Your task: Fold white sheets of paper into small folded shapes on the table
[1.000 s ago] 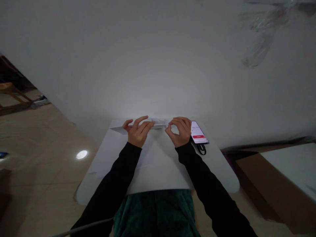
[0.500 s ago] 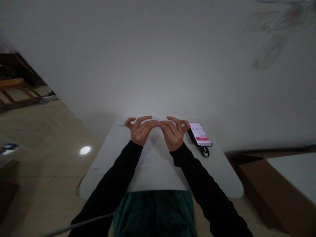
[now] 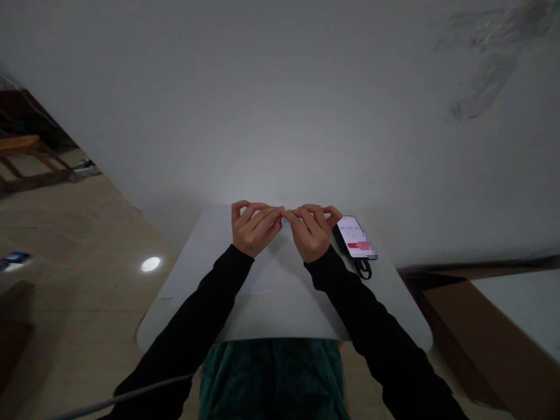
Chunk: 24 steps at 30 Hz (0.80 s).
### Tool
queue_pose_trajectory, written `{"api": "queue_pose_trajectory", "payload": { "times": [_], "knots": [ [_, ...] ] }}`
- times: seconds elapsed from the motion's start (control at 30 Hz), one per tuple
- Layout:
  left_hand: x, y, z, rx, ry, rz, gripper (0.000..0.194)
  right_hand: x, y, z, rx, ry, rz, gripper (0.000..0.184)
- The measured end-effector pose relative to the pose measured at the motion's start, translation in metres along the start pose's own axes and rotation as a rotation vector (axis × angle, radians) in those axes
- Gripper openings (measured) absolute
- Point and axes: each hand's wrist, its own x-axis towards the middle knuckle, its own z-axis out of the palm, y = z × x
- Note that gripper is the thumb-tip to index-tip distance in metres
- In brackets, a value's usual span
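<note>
My left hand and my right hand meet fingertip to fingertip above the far edge of the white table. Both are closed in a pinch. White paper, seen folded between them a moment ago, is almost wholly hidden behind the fingers now. White paper sheets lie flat on the left part of the table, partly under my left forearm. Just right of my right hand, a phone rests with its screen lit.
The wall rises directly behind the table. A black loop sticks out below the phone. On the floor to the right stands a brown and white box. A wooden stool is far left.
My right hand has moved left until its fingertips met those of my left. The folded paper, with its left flap visible earlier, has slipped from sight behind my fingers. My left fingers have curled in.
</note>
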Motion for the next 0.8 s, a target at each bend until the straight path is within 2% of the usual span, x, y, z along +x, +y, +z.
{"api": "queue_pose_trajectory", "payload": {
  "times": [0.1,0.2,0.4,0.57,0.73,0.8],
  "knots": [
    [0.004,0.004,-0.002,-0.041,-0.009,-0.066,0.016,-0.001,-0.003,-0.001,0.006,-0.044,0.004,0.017],
    [0.004,0.004,-0.005,-0.064,-0.025,-0.073,0.015,0.000,-0.003,-0.005,-0.025,-0.060,-0.017,0.016],
    [0.002,-0.002,-0.004,-0.061,-0.037,-0.018,0.019,0.005,-0.001,-0.006,-0.010,0.028,-0.022,0.018],
    [0.001,-0.016,-0.004,-0.037,-0.110,-0.063,0.023,0.006,0.012,-0.013,-0.036,0.072,0.054,0.018],
    [-0.002,-0.027,-0.009,-0.007,-0.130,-0.046,0.023,-0.002,0.029,-0.025,-0.063,0.041,0.107,0.014],
    [-0.004,-0.031,-0.011,-0.006,-0.144,-0.042,0.023,-0.004,0.033,-0.029,-0.060,0.076,0.113,0.013]
  ]
}}
